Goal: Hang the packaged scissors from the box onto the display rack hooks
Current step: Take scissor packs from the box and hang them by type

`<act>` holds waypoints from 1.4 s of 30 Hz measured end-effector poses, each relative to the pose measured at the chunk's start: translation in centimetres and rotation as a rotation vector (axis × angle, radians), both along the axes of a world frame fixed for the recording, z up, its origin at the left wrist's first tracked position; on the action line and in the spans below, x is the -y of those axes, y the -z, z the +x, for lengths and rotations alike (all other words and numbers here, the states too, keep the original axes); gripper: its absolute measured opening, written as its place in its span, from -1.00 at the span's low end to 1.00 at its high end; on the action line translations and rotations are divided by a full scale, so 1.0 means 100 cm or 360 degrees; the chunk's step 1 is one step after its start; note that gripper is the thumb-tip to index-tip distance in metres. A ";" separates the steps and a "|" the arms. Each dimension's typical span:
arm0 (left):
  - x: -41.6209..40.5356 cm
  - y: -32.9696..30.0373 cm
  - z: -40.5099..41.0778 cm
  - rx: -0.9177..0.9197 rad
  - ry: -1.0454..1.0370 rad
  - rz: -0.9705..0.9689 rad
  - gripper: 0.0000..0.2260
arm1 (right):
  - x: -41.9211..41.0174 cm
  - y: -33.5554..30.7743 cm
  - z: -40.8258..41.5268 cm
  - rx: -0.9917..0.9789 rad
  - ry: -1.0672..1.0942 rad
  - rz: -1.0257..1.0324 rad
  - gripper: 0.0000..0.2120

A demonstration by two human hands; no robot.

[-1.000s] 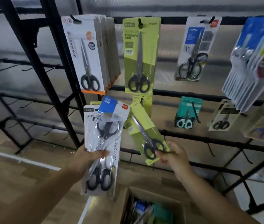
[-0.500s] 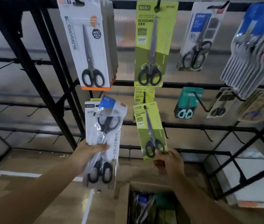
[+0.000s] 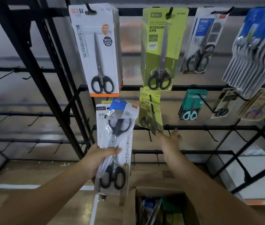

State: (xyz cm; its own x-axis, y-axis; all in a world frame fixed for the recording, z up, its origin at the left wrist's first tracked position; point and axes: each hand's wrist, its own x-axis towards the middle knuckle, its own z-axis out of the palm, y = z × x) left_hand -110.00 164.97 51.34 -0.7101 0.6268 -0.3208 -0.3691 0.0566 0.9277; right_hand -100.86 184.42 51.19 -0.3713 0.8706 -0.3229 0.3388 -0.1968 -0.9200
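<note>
My left hand (image 3: 96, 158) grips a bundle of packaged scissors (image 3: 118, 125), white cards with a blue-topped pack in front, held upright before the rack. My right hand (image 3: 169, 142) reaches forward with fingers spread; its thumb side touches the lower edge of a small green scissors pack (image 3: 149, 109). That pack hangs on a middle-row hook of the black display rack (image 3: 209, 127), turned partly edge-on in front of other green packs. The open cardboard box (image 3: 161, 191) stands on the floor below my arms, with more packs inside.
The top row holds a stack of white scissors packs (image 3: 96, 51), large green packs (image 3: 159, 46), a blue-labelled pack (image 3: 200, 46) and a thick bundle at the far right (image 3: 255, 51). Teal packs (image 3: 191, 104) hang mid-row. Bare hooks (image 3: 211, 135) line the lower bars and the left rack section.
My right hand lifted the small green pack up onto the middle-row hook and its fingers have straightened away from it. The left hand kept its bundle still; the view tilted up.
</note>
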 end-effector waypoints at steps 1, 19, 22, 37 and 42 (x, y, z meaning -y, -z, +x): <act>0.001 0.000 0.002 -0.0006 0.0024 -0.0005 -0.64 | 0.008 -0.004 0.001 -0.0159 -0.0023 0.0048 -0.45; -0.015 -0.054 0.034 -0.0172 -0.0076 0.0623 -0.46 | 0.073 -0.105 -0.037 -0.1178 -0.0172 0.0194 -0.78; -0.018 -0.070 0.034 -0.0141 -0.0172 0.0669 -0.29 | 0.073 -0.122 -0.040 -0.1407 -0.0173 0.0205 -0.76; -0.051 -0.103 0.013 -0.0272 -0.0009 0.0781 -0.66 | 0.006 -0.180 0.003 -0.1489 -0.0267 0.0533 -0.73; -0.082 -0.116 0.025 -0.0305 0.0008 0.0806 -0.55 | -0.036 -0.192 0.037 -0.1442 -0.0116 0.0765 -0.74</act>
